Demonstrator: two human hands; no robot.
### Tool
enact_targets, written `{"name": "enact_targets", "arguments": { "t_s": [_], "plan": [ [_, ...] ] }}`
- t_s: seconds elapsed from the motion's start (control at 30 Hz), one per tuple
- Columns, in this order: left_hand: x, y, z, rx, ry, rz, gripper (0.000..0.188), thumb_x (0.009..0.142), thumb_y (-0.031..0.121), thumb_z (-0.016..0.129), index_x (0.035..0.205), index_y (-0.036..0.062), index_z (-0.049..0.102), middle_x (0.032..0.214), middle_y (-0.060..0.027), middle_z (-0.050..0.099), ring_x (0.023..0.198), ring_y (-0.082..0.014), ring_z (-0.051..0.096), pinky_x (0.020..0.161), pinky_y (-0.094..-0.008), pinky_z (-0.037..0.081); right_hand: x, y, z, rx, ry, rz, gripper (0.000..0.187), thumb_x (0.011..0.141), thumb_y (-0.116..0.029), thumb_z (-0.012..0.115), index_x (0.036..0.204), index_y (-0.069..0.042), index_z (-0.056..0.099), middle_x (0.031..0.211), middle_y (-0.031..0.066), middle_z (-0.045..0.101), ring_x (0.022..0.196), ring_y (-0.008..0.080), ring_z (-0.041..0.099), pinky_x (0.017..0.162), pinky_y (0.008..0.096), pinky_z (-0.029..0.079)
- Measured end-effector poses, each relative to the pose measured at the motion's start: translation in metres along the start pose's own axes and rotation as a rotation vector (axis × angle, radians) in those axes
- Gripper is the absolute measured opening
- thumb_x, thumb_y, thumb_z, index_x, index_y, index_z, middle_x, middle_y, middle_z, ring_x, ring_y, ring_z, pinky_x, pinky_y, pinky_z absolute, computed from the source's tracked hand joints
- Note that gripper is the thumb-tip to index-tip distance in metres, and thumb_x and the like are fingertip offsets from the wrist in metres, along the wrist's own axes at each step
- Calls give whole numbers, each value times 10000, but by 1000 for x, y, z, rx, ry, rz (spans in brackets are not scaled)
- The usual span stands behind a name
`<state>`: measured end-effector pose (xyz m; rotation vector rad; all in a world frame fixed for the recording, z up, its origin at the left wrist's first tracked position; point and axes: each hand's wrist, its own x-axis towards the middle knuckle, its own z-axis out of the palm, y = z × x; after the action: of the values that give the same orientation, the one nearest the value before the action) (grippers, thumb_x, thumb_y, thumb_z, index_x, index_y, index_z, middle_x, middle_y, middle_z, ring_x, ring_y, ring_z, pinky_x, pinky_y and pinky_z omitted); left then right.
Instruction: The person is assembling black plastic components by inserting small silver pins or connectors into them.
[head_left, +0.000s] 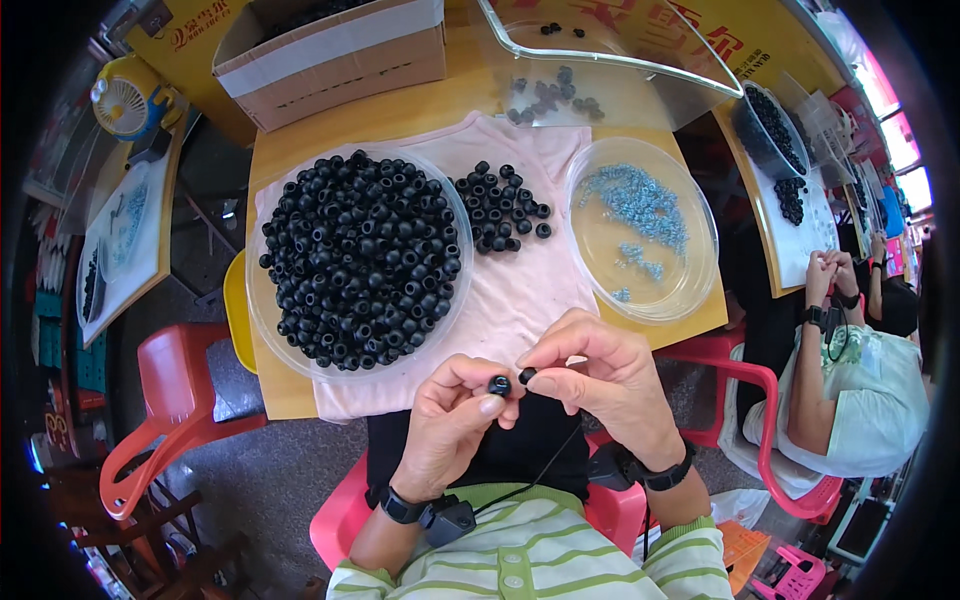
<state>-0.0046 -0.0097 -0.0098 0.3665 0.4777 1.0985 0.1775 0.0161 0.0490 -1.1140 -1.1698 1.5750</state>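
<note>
My left hand [450, 415] pinches a round black bead-like piece [500, 385] with a hole in it between thumb and fingertips. Close beside it, my right hand [610, 380] grips a second small black piece [527, 376]; what else its fingertips may hold is too small to tell. Both hands meet above my lap at the table's near edge. Beyond them, a wide clear round tray [462, 290] is heaped with black hollow pieces [360, 260]. More such loose pieces [500, 205] lie on the pink cloth [520, 285]. To the right, a clear round dish [610, 270] holds tiny light-blue parts [640, 205].
A cardboard box [345, 75] stands at the back left of the table [290, 400]. Behind the dish is a clear plastic bin [620, 65] with dark pieces around it. A red chair [175, 385] stands left; another person [850, 390] works at a table on the right.
</note>
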Motion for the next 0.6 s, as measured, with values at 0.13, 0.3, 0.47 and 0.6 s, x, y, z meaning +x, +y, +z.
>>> {"name": "enact_targets", "arguments": {
  "t_s": [0.13, 0.3, 0.47, 0.6],
  "plan": [
    [4, -2, 8, 0, -18, -40, 232, 869, -17, 640, 1092, -3, 579, 978, -110, 640, 821, -161, 627, 743, -275, 523, -2, 5, -3, 56, -31, -14, 136, 874, -108, 704, 990, -38, 700, 939, 11, 595, 728, 35, 558, 506, 155, 424],
    [4, -3, 9, 15, -22, -72, 228, 875, -36, 626, 1096, -4, 579, 966, -99, 639, 835, -162, 632, 755, -280, 529, -4, 8, -5, 63, -22, -6, 126, 875, -101, 701, 985, -38, 701, 921, 16, 601, 719, 38, 568, 501, 155, 428],
    [5, -5, 10, 19, -4, -91, 214, 890, -19, 618, 1100, -2, 580, 962, -95, 638, 833, -160, 633, 754, -281, 529, -6, 12, -5, 77, -5, -10, 112, 876, -93, 697, 975, -40, 704, 915, 24, 605, 711, 42, 579, 486, 157, 430],
    [3, -3, 13, 11, -21, -85, 176, 925, 31, 595, 1099, 4, 586, 981, -102, 645, 849, -170, 636, 777, -296, 531, -8, 12, -6, 56, 10, -38, 119, 865, -86, 705, 975, -41, 705, 902, 31, 611, 709, 53, 586, 496, 170, 441]
  ]
}}
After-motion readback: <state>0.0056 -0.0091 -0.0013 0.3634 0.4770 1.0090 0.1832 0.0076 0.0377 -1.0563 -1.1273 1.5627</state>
